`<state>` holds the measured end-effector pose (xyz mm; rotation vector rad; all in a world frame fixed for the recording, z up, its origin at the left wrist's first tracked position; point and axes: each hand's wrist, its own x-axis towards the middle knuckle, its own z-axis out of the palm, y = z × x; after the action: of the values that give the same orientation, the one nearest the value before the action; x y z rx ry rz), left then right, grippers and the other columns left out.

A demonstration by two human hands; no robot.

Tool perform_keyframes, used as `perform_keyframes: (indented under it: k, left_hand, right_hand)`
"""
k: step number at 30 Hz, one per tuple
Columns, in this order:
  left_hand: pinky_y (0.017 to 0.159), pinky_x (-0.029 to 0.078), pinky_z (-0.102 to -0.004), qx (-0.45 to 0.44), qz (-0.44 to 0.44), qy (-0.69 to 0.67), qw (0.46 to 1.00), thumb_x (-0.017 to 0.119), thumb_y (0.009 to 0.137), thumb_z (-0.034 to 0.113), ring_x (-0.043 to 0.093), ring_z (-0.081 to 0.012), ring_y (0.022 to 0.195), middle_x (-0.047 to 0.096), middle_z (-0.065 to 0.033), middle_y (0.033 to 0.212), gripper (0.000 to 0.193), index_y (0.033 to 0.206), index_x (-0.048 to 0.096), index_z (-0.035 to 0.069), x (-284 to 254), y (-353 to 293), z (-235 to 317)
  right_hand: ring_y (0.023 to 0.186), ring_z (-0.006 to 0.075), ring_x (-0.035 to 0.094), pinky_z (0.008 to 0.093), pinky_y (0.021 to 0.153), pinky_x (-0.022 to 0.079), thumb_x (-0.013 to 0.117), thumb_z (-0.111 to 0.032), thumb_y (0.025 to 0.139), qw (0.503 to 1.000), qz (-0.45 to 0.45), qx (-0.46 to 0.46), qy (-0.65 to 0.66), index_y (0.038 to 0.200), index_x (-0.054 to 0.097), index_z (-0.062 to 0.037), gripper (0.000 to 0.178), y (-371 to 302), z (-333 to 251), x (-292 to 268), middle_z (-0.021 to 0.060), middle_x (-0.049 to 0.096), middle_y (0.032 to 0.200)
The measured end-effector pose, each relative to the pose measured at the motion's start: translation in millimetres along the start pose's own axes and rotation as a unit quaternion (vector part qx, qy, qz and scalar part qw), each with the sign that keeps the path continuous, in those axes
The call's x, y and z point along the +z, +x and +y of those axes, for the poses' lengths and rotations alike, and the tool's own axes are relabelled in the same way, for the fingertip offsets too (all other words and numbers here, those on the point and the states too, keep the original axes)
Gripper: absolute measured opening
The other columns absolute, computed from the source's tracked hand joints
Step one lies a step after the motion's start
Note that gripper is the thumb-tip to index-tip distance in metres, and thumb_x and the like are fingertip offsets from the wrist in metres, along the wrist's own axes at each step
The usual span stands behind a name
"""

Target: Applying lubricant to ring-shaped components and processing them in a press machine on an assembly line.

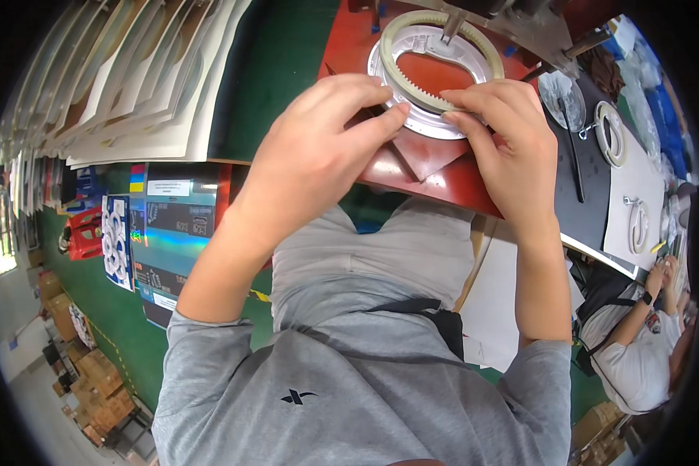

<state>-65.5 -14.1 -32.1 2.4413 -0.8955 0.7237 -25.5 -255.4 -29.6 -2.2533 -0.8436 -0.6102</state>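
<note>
On a red machine base [450,175], a white plastic ring [426,126] lies flat. A cream ring gear [485,54], toothed inside, rests tilted and off-centre over it. My right hand [512,128] pinches the gear's near edge between thumb and bent fingers. At the left rim of the white ring, my left hand [318,147] has its thumb and index finger closed in on the edge, the other fingers curled behind. A metal post [452,27] comes down at the gear's far side.
Metal machine parts [512,31] overhang the base. On the right, a black mat [590,159] bears a clear bag [561,97] and another white ring [610,133]. Stacked sheets [147,85] stand at left. A co-worker [637,349] sits at right.
</note>
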Motion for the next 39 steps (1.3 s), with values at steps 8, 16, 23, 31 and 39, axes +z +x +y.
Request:
perform_keyframes:
  k: [8, 16, 23, 31, 39]
  left_hand:
    - [0.091, 0.058, -0.0404, -0.067, 0.014, -0.101, 0.993, 0.077, 0.086, 0.001, 0.072, -0.0296, 0.107, 0.075, -0.0105, 0.111, 0.025, 0.11, 0.078, 0.004, -2, 2, -4]
    - [0.097, 0.055, -0.041, -0.086, 0.04, -0.081, 0.992, 0.072, 0.088, -0.003, 0.067, -0.0339, 0.115, 0.068, -0.0157, 0.127, 0.032, 0.118, 0.076, 0.005, 8, -19, 3]
    - [0.101, 0.054, -0.0393, -0.136, 0.057, -0.126, 0.981, 0.074, 0.088, -0.003, 0.068, -0.0324, 0.117, 0.07, -0.0152, 0.131, 0.032, 0.119, 0.076, 0.003, 6, -18, 7]
    - [0.083, 0.056, -0.0385, -0.217, 0.136, -0.156, 0.954, 0.075, 0.089, 0.003, 0.07, -0.0313, 0.092, 0.075, -0.0133, 0.1, 0.012, 0.1, 0.074, 0.001, 14, -1, 8]
    - [0.076, 0.057, -0.0278, -0.27, 0.145, -0.084, 0.948, 0.082, 0.089, 0.013, 0.07, -0.0168, 0.084, 0.071, -0.0081, 0.098, 0.02, 0.103, 0.075, 0.001, 32, 25, -3]
  right_hand:
    - [0.093, 0.0265, 0.065, 0.0369, 0.081, 0.054, 0.082, -0.006, 0.08, 0.999, -0.014, -0.025, -0.021, 0.1, 0.079, -0.0054, 0.02, 3, -5, -5, 0.0064, 0.072, 0.093]
    - [0.086, 0.0272, 0.062, 0.0373, 0.074, 0.052, 0.083, -0.003, 0.078, 0.999, 0.005, -0.039, -0.021, 0.098, 0.079, -0.003, 0.021, 3, -23, 3, 0.0065, 0.071, 0.089]
    - [0.082, 0.0273, 0.06, 0.0378, 0.071, 0.051, 0.083, -0.003, 0.077, 1.0, 0.014, -0.02, -0.018, 0.097, 0.079, -0.0035, 0.02, 1, -31, 8, 0.0067, 0.069, 0.086]
    - [0.083, 0.0265, 0.059, 0.0362, 0.073, 0.05, 0.082, -0.002, 0.08, 0.999, -0.007, 0.002, -0.031, 0.098, 0.079, -0.0019, 0.018, 1, -35, 9, 0.0082, 0.069, 0.086]
    - [0.083, 0.0283, 0.061, 0.0402, 0.073, 0.053, 0.083, -0.009, 0.079, 0.999, -0.012, 0.007, -0.045, 0.093, 0.078, -0.0038, 0.015, 2, -35, 8, 0.0067, 0.066, 0.085]
